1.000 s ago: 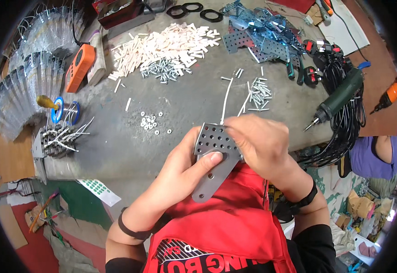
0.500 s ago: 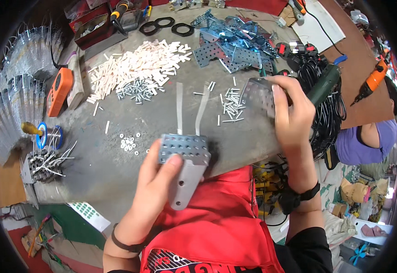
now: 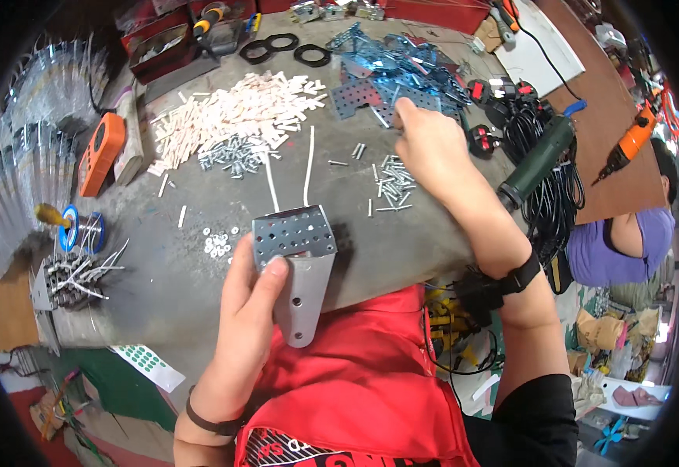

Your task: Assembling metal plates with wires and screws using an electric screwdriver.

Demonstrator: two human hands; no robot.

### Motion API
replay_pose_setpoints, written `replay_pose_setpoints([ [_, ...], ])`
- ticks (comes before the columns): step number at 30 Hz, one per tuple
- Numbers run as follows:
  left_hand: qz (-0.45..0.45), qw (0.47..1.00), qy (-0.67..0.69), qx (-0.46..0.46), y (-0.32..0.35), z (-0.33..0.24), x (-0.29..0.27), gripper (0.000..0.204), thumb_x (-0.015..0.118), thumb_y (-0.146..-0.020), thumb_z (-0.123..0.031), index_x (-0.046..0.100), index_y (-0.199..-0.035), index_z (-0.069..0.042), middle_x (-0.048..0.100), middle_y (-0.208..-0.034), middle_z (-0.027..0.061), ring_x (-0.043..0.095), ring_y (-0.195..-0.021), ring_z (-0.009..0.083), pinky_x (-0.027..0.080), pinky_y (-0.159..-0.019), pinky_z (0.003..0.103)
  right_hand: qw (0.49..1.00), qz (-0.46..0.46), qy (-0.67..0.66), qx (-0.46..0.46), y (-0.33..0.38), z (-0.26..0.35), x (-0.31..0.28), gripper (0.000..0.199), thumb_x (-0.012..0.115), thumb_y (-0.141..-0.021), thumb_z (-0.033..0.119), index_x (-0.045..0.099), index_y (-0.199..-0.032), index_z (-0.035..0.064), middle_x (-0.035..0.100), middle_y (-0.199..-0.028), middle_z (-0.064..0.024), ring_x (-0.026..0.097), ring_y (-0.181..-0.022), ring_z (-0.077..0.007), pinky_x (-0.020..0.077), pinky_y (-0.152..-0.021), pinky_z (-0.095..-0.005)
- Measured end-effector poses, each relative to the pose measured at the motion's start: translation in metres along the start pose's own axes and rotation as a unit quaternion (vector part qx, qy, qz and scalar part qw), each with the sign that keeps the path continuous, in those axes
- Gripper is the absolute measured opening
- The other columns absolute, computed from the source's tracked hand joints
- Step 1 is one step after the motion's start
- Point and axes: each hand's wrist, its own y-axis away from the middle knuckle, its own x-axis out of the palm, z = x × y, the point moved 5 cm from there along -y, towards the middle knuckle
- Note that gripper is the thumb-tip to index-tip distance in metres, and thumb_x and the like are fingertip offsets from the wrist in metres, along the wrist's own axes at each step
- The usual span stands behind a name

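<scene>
My left hand (image 3: 250,300) grips a grey metal housing (image 3: 304,292) over the table's near edge. Its upper end is a box of perforated sheet (image 3: 293,232), and a smooth tapering part with two holes points toward me. Two pale flat leads (image 3: 309,167) stick out of the far end. Farther off, my right hand (image 3: 433,148) reaches to the near edge of a heap of bluish perforated metal plates (image 3: 401,70). Its fingers are curled together, and whatever lies between them is hidden. Loose screws (image 3: 394,183) lie just left of that wrist.
White ceramic-like sticks (image 3: 238,113) lie heaped beyond my left hand, with more screws (image 3: 234,154) before them. Small white washers (image 3: 216,243) are at the left. Coiled black cables (image 3: 542,175) and a green-handled tool (image 3: 538,163) sit right of my right forearm. A person (image 3: 619,245) is at the far right.
My right hand has moved left and away from me to the plate heap; the perforated plate it held beside the screws no longer shows there. The housing in my left hand has shifted slightly left.
</scene>
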Motion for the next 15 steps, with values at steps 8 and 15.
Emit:
replay_pose_setpoints([
  [8,0.001,1.000,-0.015,-0.003,0.001,0.002,-0.014,0.037,0.044,-0.095,-0.011,0.040,-0.129,0.001,0.060,-0.109,0.0151,0.064,-0.091,0.0231,0.052,-0.080,0.033,0.968,0.016,-0.238,-0.078,0.044,0.042,-0.047,0.013,0.060,-0.069,0.002,0.056,-0.081,0.0045,0.056,-0.072,-0.0103,0.058,-0.066,-0.0294,0.0465,-0.060,-0.0381],
  [15,0.021,0.999,-0.020,0.026,0.008,-0.002,-0.014,0.039,0.046,-0.095,-0.014,0.040,-0.130,0.002,0.059,-0.112,0.0123,0.060,-0.100,0.0183,0.048,-0.086,0.031,0.959,0.092,-0.135,-0.231,0.075,0.084,-0.034,0.017,0.060,-0.072,0.001,0.052,-0.087,0.0031,0.053,-0.080,-0.0131,0.057,-0.073,-0.0332,0.0465,-0.063,-0.0420],
])
